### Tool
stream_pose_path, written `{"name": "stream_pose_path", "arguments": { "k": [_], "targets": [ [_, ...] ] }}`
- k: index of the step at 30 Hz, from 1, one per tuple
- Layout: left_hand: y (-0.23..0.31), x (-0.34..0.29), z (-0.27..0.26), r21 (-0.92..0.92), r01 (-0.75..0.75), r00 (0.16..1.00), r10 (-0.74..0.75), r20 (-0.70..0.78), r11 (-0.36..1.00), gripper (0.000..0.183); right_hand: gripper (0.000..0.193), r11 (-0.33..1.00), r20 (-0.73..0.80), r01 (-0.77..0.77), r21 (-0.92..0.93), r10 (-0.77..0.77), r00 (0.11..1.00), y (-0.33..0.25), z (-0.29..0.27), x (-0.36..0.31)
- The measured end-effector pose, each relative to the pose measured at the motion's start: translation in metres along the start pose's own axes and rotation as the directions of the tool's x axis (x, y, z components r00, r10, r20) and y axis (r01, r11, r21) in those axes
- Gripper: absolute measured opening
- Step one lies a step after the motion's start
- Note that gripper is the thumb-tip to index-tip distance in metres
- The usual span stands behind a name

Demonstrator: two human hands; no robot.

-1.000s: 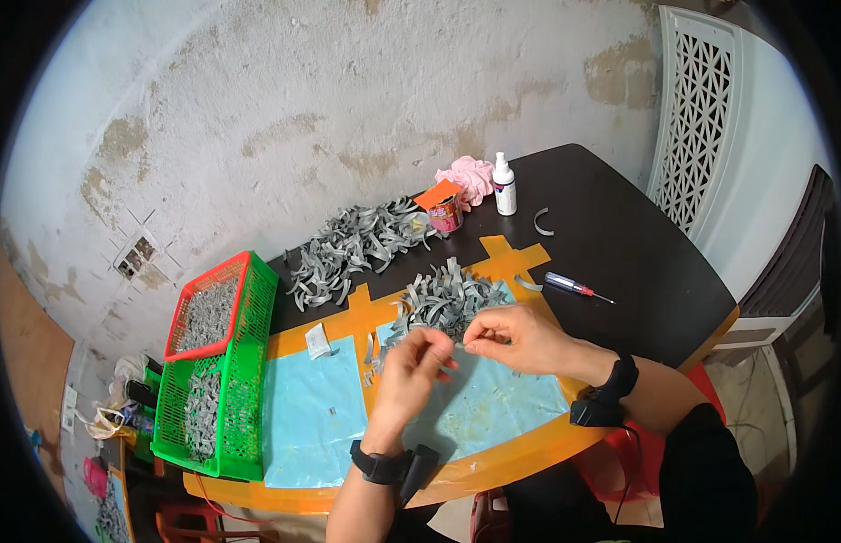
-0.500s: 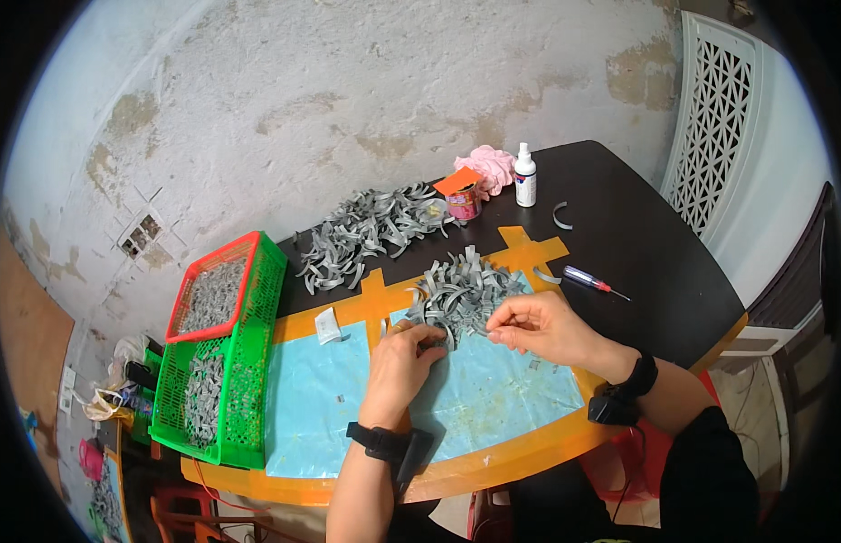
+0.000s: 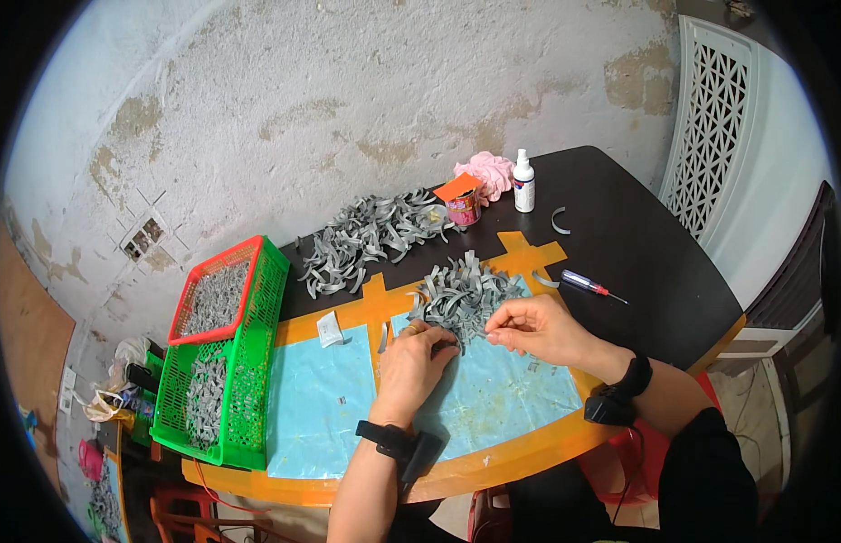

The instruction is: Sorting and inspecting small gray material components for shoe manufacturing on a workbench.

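A pile of short, curved grey strips [image 3: 461, 291] lies on the light-blue sheet [image 3: 316, 412] taped to the table. My left hand [image 3: 413, 366] is at the near left edge of this pile. Its fingers are closed and bent, with the tips against the strips; what they grip is hidden. To its right, my right hand [image 3: 545, 333] hovers at the pile's right edge, thumb and forefinger pinched together. Anything between those fingertips is too small to name. Small grey pieces lie between the two hands. Both wrists wear black straps with a dark box.
A larger heap of grey strips [image 3: 370, 237] lies behind. At the left, a green basket [image 3: 248, 389] and a red-rimmed basket [image 3: 173, 328] hold small grey pieces. A screwdriver [image 3: 588, 283], white spray bottle [image 3: 523, 185], pink cloth [image 3: 486, 174] and tin [image 3: 464, 210] stand or lie farther back.
My left hand has shifted slightly right along the pile's near edge, closer to my right hand. The right hand stays nearly in place, still pinched.
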State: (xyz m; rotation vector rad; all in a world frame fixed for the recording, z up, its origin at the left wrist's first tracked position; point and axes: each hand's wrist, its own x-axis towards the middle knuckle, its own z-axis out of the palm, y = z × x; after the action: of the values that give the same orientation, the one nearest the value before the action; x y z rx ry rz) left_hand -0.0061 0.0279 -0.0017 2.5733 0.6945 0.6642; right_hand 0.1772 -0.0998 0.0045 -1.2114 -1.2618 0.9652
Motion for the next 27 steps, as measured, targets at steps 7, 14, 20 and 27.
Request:
{"name": "stream_pose_path", "arguments": {
  "k": [7, 14, 20, 27],
  "targets": [
    [0.008, -0.001, 0.003, 0.019, 0.008, 0.998, -0.009, 0.066, 1.000, 0.016, 0.009, 1.000, 0.008, 0.010, 0.015, -0.010, 1.000, 0.004, 0.002, 0.002],
    [0.009, -0.001, 0.005, -0.078, 0.020, 0.990, -0.009, 0.143, 0.997, 0.013, 0.010, 0.999, 0.050, -0.040, -0.023, 0.041, 0.998, 0.003, -0.001, 0.001],
    [0.024, -0.006, -0.002, -0.911, 0.217, 0.972, -0.165, 0.168, 0.350, 0.009, 0.013, 0.996, 0.052, -0.085, 0.006, 0.084, 0.995, 0.002, -0.001, 0.000],
    [0.028, -0.011, -0.003, -0.937, 0.276, 0.958, -0.135, 0.252, 0.211, 0.011, 0.013, 0.996, 0.075, -0.041, 0.078, 0.035, 0.997, -0.003, 0.001, -0.001]
  ]
}}
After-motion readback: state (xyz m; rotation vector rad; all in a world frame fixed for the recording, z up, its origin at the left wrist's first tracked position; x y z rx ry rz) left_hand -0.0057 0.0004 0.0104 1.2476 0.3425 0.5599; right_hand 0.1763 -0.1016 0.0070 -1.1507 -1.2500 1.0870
